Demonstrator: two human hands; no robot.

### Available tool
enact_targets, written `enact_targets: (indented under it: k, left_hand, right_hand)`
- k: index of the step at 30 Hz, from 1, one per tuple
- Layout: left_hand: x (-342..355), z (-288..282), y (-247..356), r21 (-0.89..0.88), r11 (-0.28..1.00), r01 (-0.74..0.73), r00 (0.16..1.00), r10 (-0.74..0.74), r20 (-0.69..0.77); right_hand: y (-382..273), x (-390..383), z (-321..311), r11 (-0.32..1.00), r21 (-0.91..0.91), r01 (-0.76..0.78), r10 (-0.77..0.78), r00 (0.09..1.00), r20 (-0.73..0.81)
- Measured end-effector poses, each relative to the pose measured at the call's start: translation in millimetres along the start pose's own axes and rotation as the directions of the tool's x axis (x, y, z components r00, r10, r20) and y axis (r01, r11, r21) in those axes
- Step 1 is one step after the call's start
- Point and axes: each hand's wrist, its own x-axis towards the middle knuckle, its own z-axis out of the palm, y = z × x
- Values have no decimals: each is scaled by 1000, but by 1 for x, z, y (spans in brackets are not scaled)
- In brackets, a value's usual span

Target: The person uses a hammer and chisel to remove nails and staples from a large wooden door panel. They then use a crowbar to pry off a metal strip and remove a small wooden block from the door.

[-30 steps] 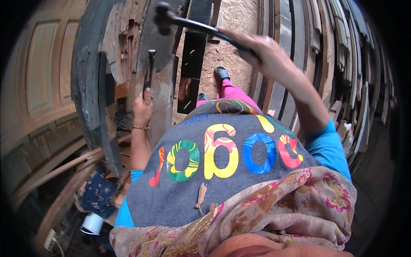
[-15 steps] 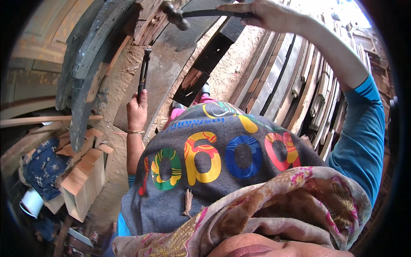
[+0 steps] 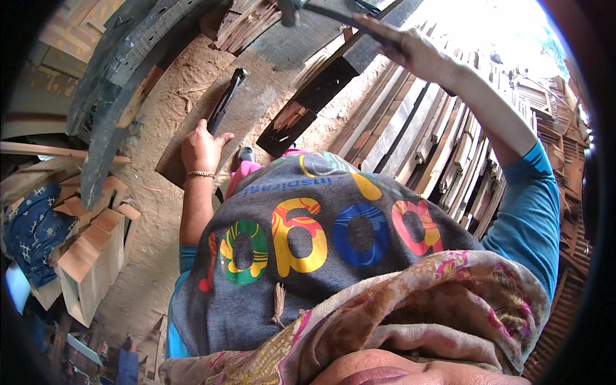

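Note:
My right hand (image 3: 417, 54) is closed round the dark handle of a hammer (image 3: 340, 18), raised at the top. The hammer's head is partly cut off by the upper edge. At left, my left hand (image 3: 204, 151) is at the handle end of black-handled pincers (image 3: 228, 99), low over a wide grey-brown board (image 3: 269, 58). My thumb sticks out to the side, and the other fingers look curled at the handles, partly hidden. Beyond the pincers lies a splintered reddish block of wood (image 3: 247, 25). Beside the board is a dark beam (image 3: 308, 106) with a broken patch.
Long planks (image 3: 410, 122) stand stacked on the right. Weathered curved timbers (image 3: 122, 70) lean at the left. Below them are pale wooden boxes (image 3: 93, 256) and a dark blue patterned cloth (image 3: 38, 231). Sandy ground (image 3: 154, 186) shows between. One shoe (image 3: 246, 154) is near the board.
My left hand has turned, its thumb now off the handle, and the pincers have tilted down toward the board. My right hand has moved right and slightly down with the hammer. The view has shifted.

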Motion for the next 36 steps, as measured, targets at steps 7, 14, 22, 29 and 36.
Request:
enact_targets:
  k: [7,14,22,29,36]
  left_hand:
    - [7,-4,-2,13,998,69,985,-70,157]
    - [8,-1,-14,5,998,68,989,-68,129]
    - [9,-1,-46,-123,992,8,1000,-10,-18]
    - [-27,39,-17,-732,681,-9,993,-81,-88]
    - [-57,36,4,-905,379,192,976,-166,138]
  right_hand:
    - [15,-10,-10,988,-130,-83,102,984,149]
    - [-11,-26,9,991,-78,112,-104,990,97]
    - [2,-71,29,984,-130,-123,167,892,420]
    - [18,-57,35,953,195,232,-200,964,-174]
    - [-7,19,-7,975,-39,219,-205,952,227]
